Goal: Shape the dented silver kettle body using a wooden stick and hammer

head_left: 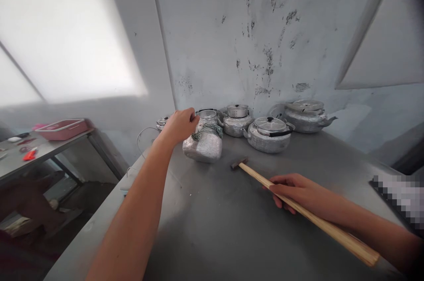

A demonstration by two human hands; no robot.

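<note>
My right hand (294, 190) is closed around the pale wooden handle of a hammer (338, 230). The hammer's dark metal head points away from me, over the grey tabletop. At the back of the table my left hand (185, 121) is closed at the top of a dented aluminium kettle (202, 147). Green patterned cord or cloth is wrapped near that kettle's top, beside my fingers. The exact grip is partly hidden by my hand. Right of it stands a lidded aluminium kettle (269, 135) with a black knob and black handle.
Behind are another aluminium kettle (237, 124) with a perforated strainer and a larger one (306, 116) near the wall. A thin cable (139, 139) runs by the table's left edge. A side table holds a pink basket (62, 130). A blurred-out dark-edged object (399, 197) lies at right.
</note>
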